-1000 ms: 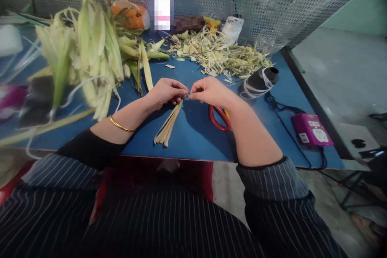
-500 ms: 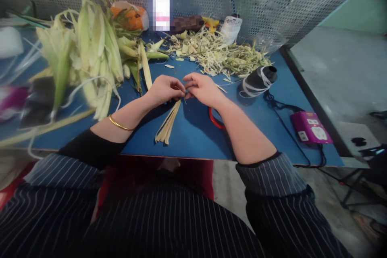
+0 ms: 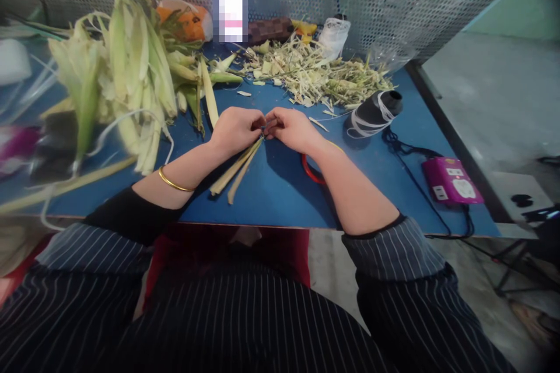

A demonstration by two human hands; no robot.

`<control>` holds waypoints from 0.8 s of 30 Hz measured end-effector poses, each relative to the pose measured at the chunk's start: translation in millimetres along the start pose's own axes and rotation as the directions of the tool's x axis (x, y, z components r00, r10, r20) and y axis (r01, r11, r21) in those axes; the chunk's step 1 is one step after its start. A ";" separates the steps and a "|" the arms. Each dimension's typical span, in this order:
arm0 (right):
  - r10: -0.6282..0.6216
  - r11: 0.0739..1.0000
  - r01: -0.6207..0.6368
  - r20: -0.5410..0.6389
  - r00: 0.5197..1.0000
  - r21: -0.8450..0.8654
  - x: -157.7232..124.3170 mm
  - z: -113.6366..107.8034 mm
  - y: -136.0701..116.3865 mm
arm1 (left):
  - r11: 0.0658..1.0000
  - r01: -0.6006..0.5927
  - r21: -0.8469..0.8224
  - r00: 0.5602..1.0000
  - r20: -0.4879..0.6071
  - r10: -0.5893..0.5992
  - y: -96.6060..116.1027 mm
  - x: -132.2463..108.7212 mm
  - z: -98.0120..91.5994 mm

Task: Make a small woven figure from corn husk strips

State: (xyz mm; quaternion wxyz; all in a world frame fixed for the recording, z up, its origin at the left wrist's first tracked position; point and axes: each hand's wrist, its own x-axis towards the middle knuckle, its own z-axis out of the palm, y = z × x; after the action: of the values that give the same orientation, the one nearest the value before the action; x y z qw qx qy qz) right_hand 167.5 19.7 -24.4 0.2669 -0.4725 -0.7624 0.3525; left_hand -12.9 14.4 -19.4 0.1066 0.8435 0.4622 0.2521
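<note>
My left hand (image 3: 238, 129) is closed on the top of a small bundle of dried corn husk strips (image 3: 238, 172), whose loose ends fan out toward the table's front edge. My right hand (image 3: 291, 128) meets it fingertip to fingertip, pinching fine white thread at the bundle's tied end. The fingers partly hide the knot area. To the right, a black cone (image 3: 371, 115) wound with white thread lies tilted, a strand leading toward my right hand. A red ring-shaped item (image 3: 311, 170) shows partly from under my right forearm.
Large pale green corn husks (image 3: 140, 70) pile up at the left. Shredded husk scraps (image 3: 306, 73) heap at the back. A purple power box (image 3: 452, 179) with black cables sits at the right edge. A white cord (image 3: 122, 119) crosses the left side. Perforated metal mesh (image 3: 376, 6) stands behind.
The husk bundle's loose ends have swung left and split into two groups. My hands have come closer together, the right one's fingers curling in more.
</note>
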 end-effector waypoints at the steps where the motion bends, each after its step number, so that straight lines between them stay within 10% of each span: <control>1: -0.009 1.000 0.009 -0.004 1.000 -0.009 0.2 0.4 0.7 | 0.997 -0.026 0.070 1.000 -0.008 0.027 1.0 -0.8 1.1; 8: -0.041 0.997 0.040 -0.024 0.999 -0.064 0.0 0.8 1.3 | 0.924 -0.133 0.357 0.991 0.046 0.125 7.5 -2.0 10.0; 24: 0.026 1.000 -0.025 -0.059 0.998 0.006 7.9 4.0 13.1 | 0.939 -0.187 0.290 0.973 -0.080 0.218 -1.7 -0.7 7.7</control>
State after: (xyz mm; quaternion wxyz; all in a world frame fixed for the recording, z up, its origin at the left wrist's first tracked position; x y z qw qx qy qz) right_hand 168.3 29.7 -36.7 0.2861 -0.4918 -0.7471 0.3436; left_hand -10.4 15.2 -26.9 -0.0664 0.8778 0.4092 0.2399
